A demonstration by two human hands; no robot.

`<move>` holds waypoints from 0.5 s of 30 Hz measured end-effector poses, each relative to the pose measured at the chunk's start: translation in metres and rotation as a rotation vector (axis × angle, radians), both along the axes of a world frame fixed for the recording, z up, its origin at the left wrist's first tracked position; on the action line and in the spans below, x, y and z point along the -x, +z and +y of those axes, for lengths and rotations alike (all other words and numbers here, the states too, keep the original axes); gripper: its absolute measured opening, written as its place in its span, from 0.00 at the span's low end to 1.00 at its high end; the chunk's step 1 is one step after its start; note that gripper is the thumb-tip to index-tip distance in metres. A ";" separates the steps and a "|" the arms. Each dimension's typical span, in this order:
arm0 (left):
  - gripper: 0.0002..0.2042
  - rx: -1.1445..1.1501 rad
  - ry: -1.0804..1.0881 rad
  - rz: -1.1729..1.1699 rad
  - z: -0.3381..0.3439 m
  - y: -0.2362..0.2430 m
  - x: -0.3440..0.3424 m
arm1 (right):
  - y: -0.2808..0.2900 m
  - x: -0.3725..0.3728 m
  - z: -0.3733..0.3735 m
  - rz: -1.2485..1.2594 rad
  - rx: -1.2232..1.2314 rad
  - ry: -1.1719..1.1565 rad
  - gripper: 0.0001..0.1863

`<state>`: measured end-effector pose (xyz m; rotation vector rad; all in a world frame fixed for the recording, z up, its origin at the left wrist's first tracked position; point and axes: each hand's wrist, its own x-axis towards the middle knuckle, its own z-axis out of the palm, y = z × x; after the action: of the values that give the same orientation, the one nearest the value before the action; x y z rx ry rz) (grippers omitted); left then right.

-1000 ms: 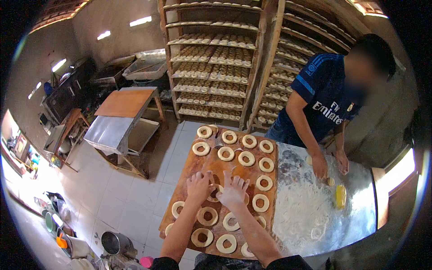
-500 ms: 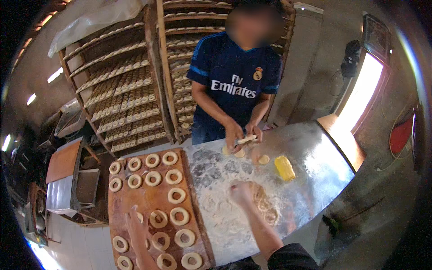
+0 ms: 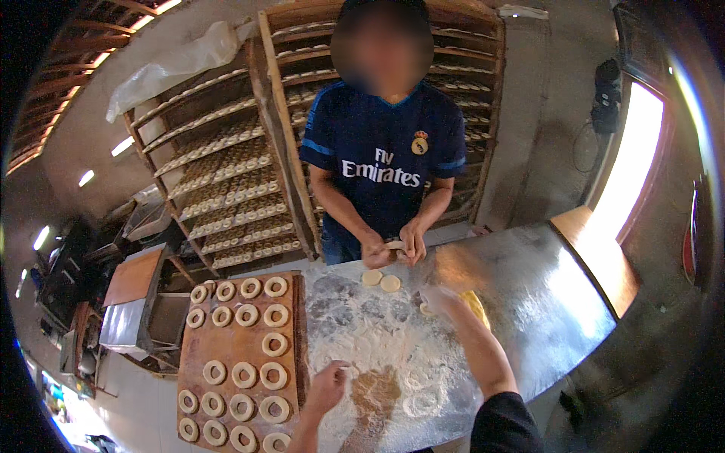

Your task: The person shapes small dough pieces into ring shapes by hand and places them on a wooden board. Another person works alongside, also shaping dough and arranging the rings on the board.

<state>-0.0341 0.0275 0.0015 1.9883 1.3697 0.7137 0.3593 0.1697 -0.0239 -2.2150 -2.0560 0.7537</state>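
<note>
My left hand (image 3: 328,385) hovers over the floured tabletop beside the board's right edge. Its fingers are curled in, and nothing shows in them. My right hand (image 3: 444,302), smeared by motion, reaches forward across the flour to a small dough piece (image 3: 426,309), partly covering it. A yellow packet (image 3: 474,308) lies just right of that hand. Rows of dough rings (image 3: 243,374) sit on a brown wooden board (image 3: 234,341) at the left. Two flat dough discs (image 3: 390,283) lie on the far side of the table.
Across the metal table (image 3: 544,302), a co-worker's hands (image 3: 394,251) hold a strip of dough. Wooden racks (image 3: 226,166) filled with dough rings stand behind. A box-like metal stand (image 3: 130,325) is left of the board. Loose flour (image 3: 377,340) covers the table's middle.
My left hand has left the board and moved right to the flour; a dough ring now shows where it was. My right hand has moved forward and right, toward the yellow packet.
</note>
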 end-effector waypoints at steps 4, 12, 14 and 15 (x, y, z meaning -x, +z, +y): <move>0.14 0.254 0.064 -0.213 0.001 0.000 -0.057 | 0.026 0.045 -0.073 0.551 -0.241 0.155 0.20; 0.20 0.281 0.093 -0.365 -0.022 0.059 -0.064 | 0.067 0.132 -0.151 1.132 -0.188 -0.014 0.27; 0.17 0.295 0.141 -0.391 -0.030 0.069 -0.055 | 0.071 0.149 -0.155 1.042 -0.248 -0.016 0.28; 0.15 0.315 0.175 -0.403 -0.030 0.071 -0.050 | 0.070 0.161 -0.155 0.909 -0.324 -0.016 0.29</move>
<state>0.0163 -0.0027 0.0728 1.4033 1.3220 0.8625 0.1986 0.0150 0.0460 -1.3258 -1.5363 1.0614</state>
